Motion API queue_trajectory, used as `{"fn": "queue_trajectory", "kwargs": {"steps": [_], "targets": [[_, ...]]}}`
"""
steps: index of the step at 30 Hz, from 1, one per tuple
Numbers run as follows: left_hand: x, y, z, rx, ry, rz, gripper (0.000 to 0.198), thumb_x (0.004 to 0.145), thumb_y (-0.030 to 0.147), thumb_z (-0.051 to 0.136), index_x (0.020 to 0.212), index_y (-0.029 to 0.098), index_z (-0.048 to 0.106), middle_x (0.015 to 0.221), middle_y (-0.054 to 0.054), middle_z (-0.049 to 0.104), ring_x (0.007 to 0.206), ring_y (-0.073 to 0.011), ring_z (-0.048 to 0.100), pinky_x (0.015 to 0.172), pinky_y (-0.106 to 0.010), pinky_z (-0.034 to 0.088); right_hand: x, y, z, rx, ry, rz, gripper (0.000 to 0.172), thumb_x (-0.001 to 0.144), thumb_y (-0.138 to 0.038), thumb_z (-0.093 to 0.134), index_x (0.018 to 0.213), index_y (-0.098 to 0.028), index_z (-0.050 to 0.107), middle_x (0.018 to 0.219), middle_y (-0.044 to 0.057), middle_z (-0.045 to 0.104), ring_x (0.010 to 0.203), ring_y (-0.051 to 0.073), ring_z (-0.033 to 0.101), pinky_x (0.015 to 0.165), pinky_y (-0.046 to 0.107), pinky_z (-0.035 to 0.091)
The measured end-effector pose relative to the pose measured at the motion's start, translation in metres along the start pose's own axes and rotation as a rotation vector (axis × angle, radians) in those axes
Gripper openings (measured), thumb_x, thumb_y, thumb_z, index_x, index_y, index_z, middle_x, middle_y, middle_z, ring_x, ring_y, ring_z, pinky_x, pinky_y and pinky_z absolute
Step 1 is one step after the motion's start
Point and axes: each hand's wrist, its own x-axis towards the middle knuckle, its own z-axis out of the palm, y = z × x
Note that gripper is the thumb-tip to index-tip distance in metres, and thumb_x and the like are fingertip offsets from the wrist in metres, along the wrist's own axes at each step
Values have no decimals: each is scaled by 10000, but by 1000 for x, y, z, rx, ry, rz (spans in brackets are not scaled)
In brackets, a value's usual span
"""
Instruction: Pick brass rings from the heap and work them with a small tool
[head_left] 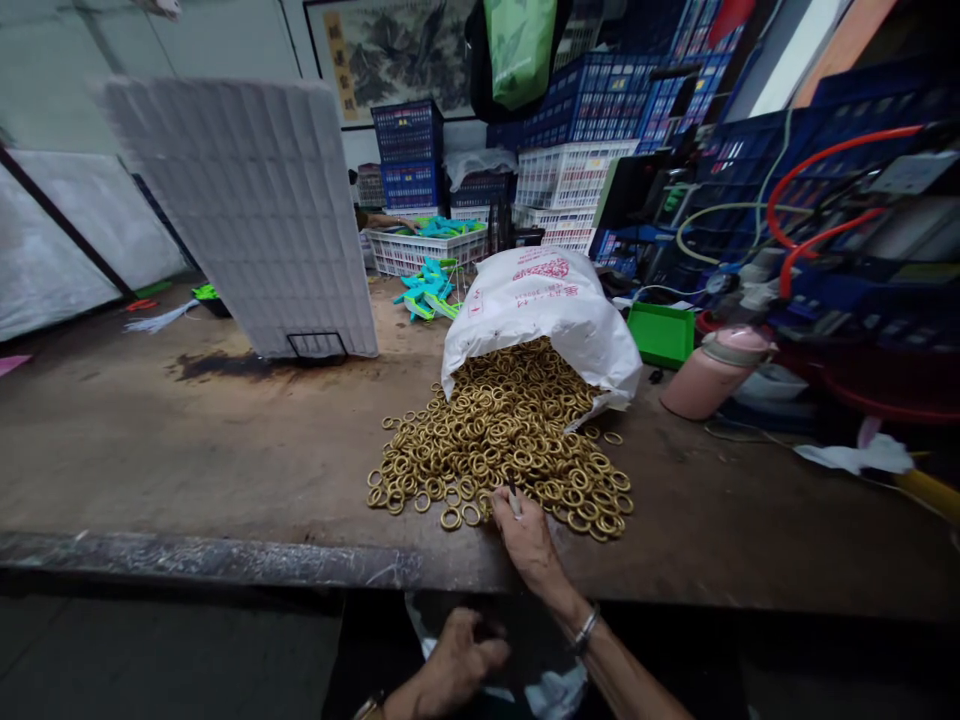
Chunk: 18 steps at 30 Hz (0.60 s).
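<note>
A heap of brass-coloured rings (495,450) spills from the mouth of a white woven sack (544,300) lying on its side. At the heap's near edge, my right hand (529,540) is closed around a slim pen-like tool (514,500) with a dark tip. Its fingertips touch or nearly touch the closest rings. My left hand (457,660) hangs below the table edge over my lap, blurred, with curled fingers; whatever they may hold cannot be made out. Under both hands, pale plastic-like material (555,692) shows in part.
A tall white padded panel (247,220) stands on the wooden table (187,450) at left. Behind the sack are turquoise pieces (427,290) and stacked crates (409,150). To the right are a green tray (660,335), a pink bottle (716,370) and red hoses (784,200).
</note>
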Motion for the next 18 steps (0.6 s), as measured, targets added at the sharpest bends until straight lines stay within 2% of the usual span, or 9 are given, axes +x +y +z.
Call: {"fn": "queue_trajectory", "kwargs": {"steps": [2, 4, 7, 9, 11, 14, 16, 18], "targets": [[-10, 11, 0, -45, 21, 107, 91, 708, 220, 565, 704, 129, 568, 597, 22, 524, 593, -115, 511, 531, -214, 389, -6, -4, -3, 158, -72, 129, 229, 740, -395, 459, 617, -207, 415, 475, -78, 358, 410, 69, 306, 400, 196, 267], [-15, 24, -3, -140, 109, 181, 146, 738, 284, 513, 731, 141, 542, 574, 29, 500, 496, -86, 468, 463, -197, 357, -13, -7, -6, 311, -155, 257, 240, 712, -411, 489, 628, -218, 373, 453, -107, 279, 364, 52, 224, 351, 189, 204], [-14, 40, -15, -205, 361, 205, 216, 732, 370, 512, 793, 163, 511, 526, 56, 448, 425, -68, 405, 410, -176, 316, -21, -9, -10, 442, -247, 384, 261, 683, -417, 517, 645, -226, 343, 455, -125, 231, 351, 38, 158, 326, 178, 143], [-8, 47, -24, -230, 427, 192, 256, 737, 400, 502, 842, 167, 499, 495, 72, 418, 396, -64, 371, 389, -171, 296, -22, -10, -11, 428, -253, 395, 255, 670, -403, 525, 631, -220, 350, 449, -124, 241, 353, 34, 165, 329, 175, 135], [-1, 52, -30, -247, 427, 216, 281, 752, 408, 482, 897, 167, 490, 490, 77, 415, 389, -64, 360, 385, -171, 294, -22, -10, -12, 383, -243, 368, 245, 671, -385, 518, 606, -213, 356, 443, -119, 256, 355, 32, 184, 339, 176, 144], [11, 59, -32, -248, 384, 294, 269, 738, 382, 518, 896, 164, 513, 595, 46, 495, 453, -67, 413, 437, -178, 343, -20, -10, -9, 317, -240, 303, 224, 690, -367, 496, 588, -204, 380, 439, -112, 268, 359, 34, 208, 359, 181, 182], [17, 65, -32, -236, 342, 330, 222, 711, 360, 554, 784, 151, 546, 634, 28, 525, 505, -73, 446, 480, -183, 365, -18, -9, -6, 264, -226, 251, 219, 700, -361, 486, 579, -199, 401, 443, -104, 281, 372, 40, 238, 379, 185, 218], [21, 72, -33, -232, 322, 325, 210, 689, 352, 571, 660, 147, 539, 559, 40, 503, 480, -69, 432, 468, -180, 353, -16, -8, -3, 198, -179, 195, 213, 704, -360, 482, 585, -191, 430, 467, -88, 333, 409, 53, 298, 413, 188, 270]]}}
